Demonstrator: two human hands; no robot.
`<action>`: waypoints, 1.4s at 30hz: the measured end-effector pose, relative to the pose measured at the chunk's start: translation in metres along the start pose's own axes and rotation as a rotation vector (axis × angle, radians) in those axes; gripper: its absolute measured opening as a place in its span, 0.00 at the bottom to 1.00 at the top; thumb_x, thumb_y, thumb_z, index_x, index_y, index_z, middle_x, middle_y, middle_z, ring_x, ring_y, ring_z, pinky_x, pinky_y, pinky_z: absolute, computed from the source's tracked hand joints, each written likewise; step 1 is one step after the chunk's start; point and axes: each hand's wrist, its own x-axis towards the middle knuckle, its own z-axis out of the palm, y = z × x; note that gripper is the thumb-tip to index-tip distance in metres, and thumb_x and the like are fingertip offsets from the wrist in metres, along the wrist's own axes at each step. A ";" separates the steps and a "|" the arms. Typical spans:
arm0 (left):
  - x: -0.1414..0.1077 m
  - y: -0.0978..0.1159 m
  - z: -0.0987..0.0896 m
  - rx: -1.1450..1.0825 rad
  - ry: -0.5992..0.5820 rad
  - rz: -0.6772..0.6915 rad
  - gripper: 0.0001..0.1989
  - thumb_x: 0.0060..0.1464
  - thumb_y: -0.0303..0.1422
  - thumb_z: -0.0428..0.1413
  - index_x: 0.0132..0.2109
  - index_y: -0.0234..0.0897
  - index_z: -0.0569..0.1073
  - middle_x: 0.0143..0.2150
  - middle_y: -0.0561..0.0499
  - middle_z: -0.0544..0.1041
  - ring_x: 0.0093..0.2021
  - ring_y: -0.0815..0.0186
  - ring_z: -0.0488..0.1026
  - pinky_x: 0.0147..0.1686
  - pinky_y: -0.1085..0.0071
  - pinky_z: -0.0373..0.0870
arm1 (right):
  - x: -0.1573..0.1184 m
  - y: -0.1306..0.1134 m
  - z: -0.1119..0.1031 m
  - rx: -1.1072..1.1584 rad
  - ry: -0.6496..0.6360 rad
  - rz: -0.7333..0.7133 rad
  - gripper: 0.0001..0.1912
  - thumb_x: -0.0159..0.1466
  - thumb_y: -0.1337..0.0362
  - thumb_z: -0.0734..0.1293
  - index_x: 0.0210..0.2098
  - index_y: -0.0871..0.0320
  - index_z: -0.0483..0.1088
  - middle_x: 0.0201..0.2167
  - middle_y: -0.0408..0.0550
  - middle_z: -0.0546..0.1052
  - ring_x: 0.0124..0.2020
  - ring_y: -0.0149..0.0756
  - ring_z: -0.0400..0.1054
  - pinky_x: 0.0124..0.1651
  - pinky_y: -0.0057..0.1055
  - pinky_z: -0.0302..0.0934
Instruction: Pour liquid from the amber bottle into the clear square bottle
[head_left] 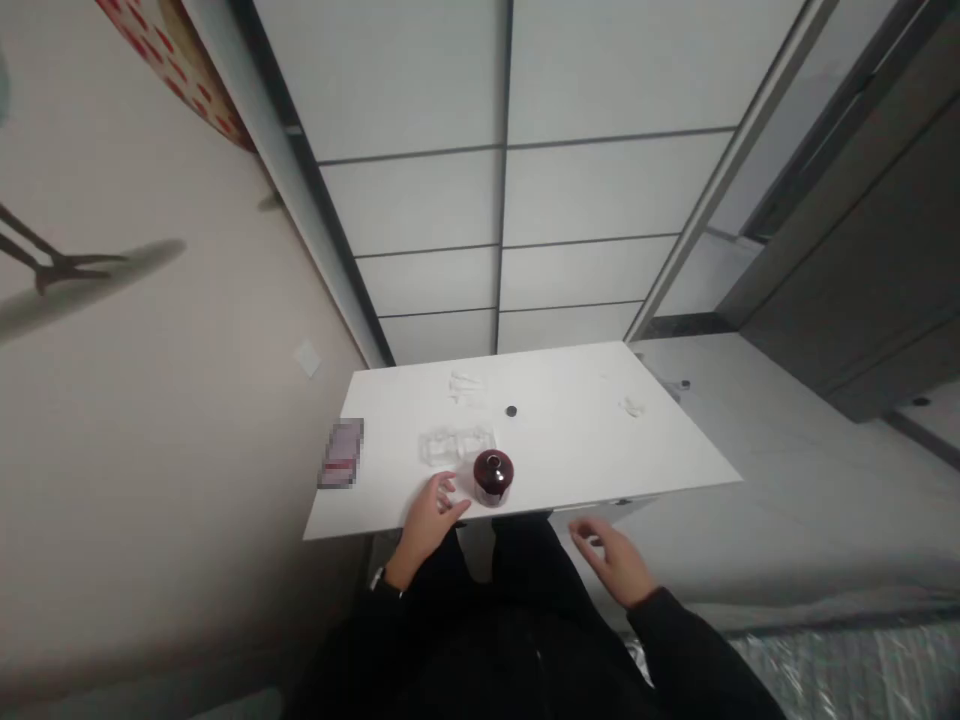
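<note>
Close to the table's front edge stands a round container (493, 478) with a glossy dark red domed top, a small ring at its centre and a clear lower part. My left hand (431, 515) is just left of it, fingers apart and curved, with nothing visible in them; the thumb points toward the container. My right hand (615, 562) hangs in front of the table edge, right of the container. Its thumb and finger tips come together in a pinch, and I cannot make out anything between them. Behind the container lies a clear moulded plastic tray (442, 447).
On the white table (577, 450) are a small black disc (511, 411), some small white pieces (465, 384) and a whitish item (634, 407) at the right. A blurred pinkish packet (341, 455) sits at the left edge. Panelled white doors (435, 210) rise behind; a wall (225, 400) borders the left.
</note>
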 end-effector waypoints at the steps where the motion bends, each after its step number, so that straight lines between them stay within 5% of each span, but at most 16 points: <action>1: 0.003 -0.004 0.005 0.003 -0.013 0.015 0.29 0.55 0.43 0.63 0.61 0.38 0.70 0.49 0.47 0.79 0.38 0.64 0.77 0.41 0.66 0.76 | 0.011 -0.010 0.016 0.025 -0.009 -0.039 0.17 0.68 0.48 0.64 0.41 0.53 0.77 0.38 0.52 0.84 0.39 0.46 0.80 0.45 0.45 0.76; 4: 0.008 -0.014 0.012 0.030 -0.057 0.069 0.35 0.49 0.42 0.69 0.63 0.40 0.71 0.48 0.50 0.80 0.39 0.63 0.74 0.45 0.64 0.73 | 0.038 -0.029 0.056 0.084 0.003 -0.118 0.17 0.68 0.50 0.66 0.50 0.53 0.73 0.44 0.53 0.81 0.45 0.46 0.78 0.51 0.46 0.75; 8: 0.012 -0.022 0.012 0.058 -0.092 0.136 0.34 0.51 0.46 0.70 0.62 0.41 0.73 0.46 0.50 0.79 0.38 0.63 0.71 0.46 0.63 0.71 | 0.065 -0.034 0.089 0.149 0.052 -0.181 0.43 0.59 0.49 0.77 0.67 0.55 0.59 0.64 0.62 0.70 0.65 0.54 0.69 0.66 0.54 0.67; 14: 0.012 -0.024 0.012 0.075 -0.124 0.212 0.29 0.54 0.53 0.67 0.57 0.43 0.79 0.49 0.47 0.81 0.40 0.60 0.73 0.45 0.62 0.72 | 0.083 -0.031 0.116 0.234 0.062 -0.213 0.54 0.54 0.49 0.81 0.71 0.57 0.54 0.70 0.67 0.67 0.71 0.61 0.63 0.73 0.61 0.56; 20: 0.010 -0.026 0.012 0.012 -0.083 0.244 0.26 0.56 0.49 0.67 0.58 0.45 0.78 0.51 0.46 0.80 0.42 0.59 0.77 0.46 0.62 0.76 | 0.086 -0.043 0.109 0.225 0.072 -0.192 0.42 0.57 0.51 0.80 0.65 0.57 0.64 0.62 0.61 0.76 0.64 0.57 0.71 0.69 0.55 0.64; 24: 0.015 -0.034 0.006 -0.031 0.177 0.206 0.30 0.63 0.44 0.61 0.68 0.42 0.65 0.61 0.40 0.71 0.51 0.58 0.75 0.54 0.57 0.75 | 0.084 -0.047 0.099 0.206 0.100 -0.186 0.38 0.58 0.53 0.79 0.63 0.57 0.67 0.59 0.59 0.77 0.62 0.54 0.73 0.67 0.52 0.66; 28: 0.037 -0.042 -0.005 -0.041 0.394 0.162 0.43 0.60 0.42 0.63 0.74 0.42 0.50 0.73 0.35 0.56 0.70 0.49 0.62 0.72 0.44 0.57 | 0.083 -0.038 0.097 0.194 0.153 -0.180 0.38 0.57 0.54 0.78 0.63 0.58 0.66 0.59 0.62 0.75 0.62 0.56 0.71 0.67 0.55 0.65; 34: 0.069 -0.053 -0.007 -0.098 0.262 0.150 0.54 0.52 0.40 0.69 0.76 0.42 0.44 0.78 0.32 0.51 0.78 0.45 0.54 0.75 0.45 0.52 | 0.084 -0.026 0.100 0.185 0.162 -0.184 0.39 0.56 0.51 0.78 0.62 0.60 0.67 0.58 0.63 0.75 0.62 0.60 0.71 0.65 0.59 0.65; 39: 0.069 -0.053 0.000 -0.121 0.201 0.086 0.52 0.57 0.39 0.65 0.77 0.42 0.41 0.76 0.32 0.59 0.77 0.50 0.57 0.74 0.49 0.56 | 0.082 -0.023 0.099 0.189 0.118 -0.152 0.39 0.58 0.52 0.78 0.63 0.59 0.66 0.59 0.62 0.77 0.62 0.57 0.73 0.66 0.55 0.67; 42: 0.066 -0.050 -0.003 -0.096 0.211 0.055 0.48 0.58 0.40 0.64 0.76 0.40 0.47 0.72 0.33 0.66 0.73 0.51 0.65 0.73 0.49 0.59 | 0.083 -0.022 0.098 0.187 0.100 -0.137 0.40 0.55 0.51 0.79 0.63 0.57 0.67 0.59 0.61 0.78 0.61 0.58 0.75 0.64 0.55 0.69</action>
